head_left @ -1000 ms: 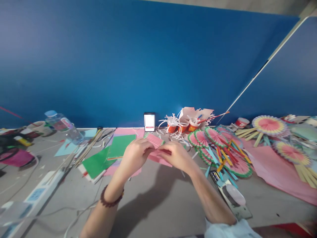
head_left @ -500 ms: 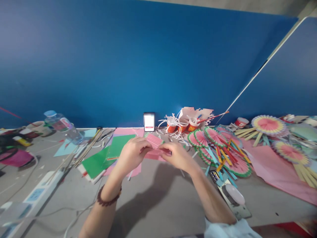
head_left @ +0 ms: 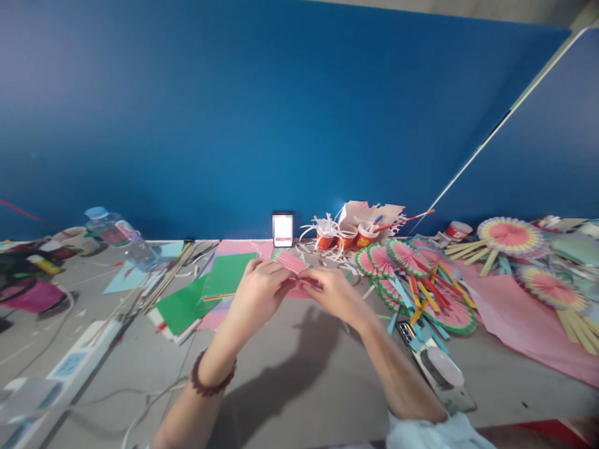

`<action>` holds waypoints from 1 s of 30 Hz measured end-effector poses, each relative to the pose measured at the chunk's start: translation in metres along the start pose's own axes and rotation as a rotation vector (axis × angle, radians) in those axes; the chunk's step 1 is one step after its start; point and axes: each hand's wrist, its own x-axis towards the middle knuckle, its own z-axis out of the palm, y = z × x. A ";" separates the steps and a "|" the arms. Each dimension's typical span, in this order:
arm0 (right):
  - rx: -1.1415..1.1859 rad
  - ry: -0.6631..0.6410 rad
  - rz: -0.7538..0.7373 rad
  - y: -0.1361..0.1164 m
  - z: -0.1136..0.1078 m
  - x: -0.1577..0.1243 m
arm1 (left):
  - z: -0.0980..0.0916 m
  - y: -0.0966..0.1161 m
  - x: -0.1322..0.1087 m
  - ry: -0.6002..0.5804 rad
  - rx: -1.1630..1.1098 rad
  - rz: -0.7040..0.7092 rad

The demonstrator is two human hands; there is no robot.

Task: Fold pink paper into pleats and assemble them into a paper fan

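Observation:
A pleated strip of pink paper with a green edge (head_left: 291, 260) extends away from me between my hands. My left hand (head_left: 262, 290), with a dark beaded bracelet on its wrist, closes its fingers on the near left part of the paper. From the other side my right hand (head_left: 334, 294) pinches the near right part. The fingertips almost meet and hide the paper's near edge. Flat pink paper lies on the table beneath them. Green sheets (head_left: 229, 274) rest just left of my left hand.
Finished paper fans (head_left: 407, 259) with coloured sticks lie at the right, near a phone (head_left: 442, 374). Red cups (head_left: 365, 236) holding white strips stand at the back, beside an upright lit screen (head_left: 282, 229). At left are a water bottle (head_left: 124, 240), thin sticks (head_left: 171, 274) and a power strip (head_left: 82, 355).
My left hand has moved right, bringing the two hands closer together over the pleated paper. The right hand's fingers have shifted slightly. Everything on the table stays in place.

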 end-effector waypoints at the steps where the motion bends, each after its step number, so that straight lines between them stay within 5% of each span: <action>1: 0.014 0.013 0.005 0.000 0.001 0.000 | 0.001 0.001 0.000 0.011 0.005 -0.004; 14: 0.032 0.053 -0.024 -0.002 -0.016 -0.005 | -0.008 -0.010 0.003 0.013 -0.193 -0.135; 30: 0.128 0.129 -0.006 -0.002 -0.007 -0.001 | 0.007 -0.001 0.003 0.123 -0.314 -0.075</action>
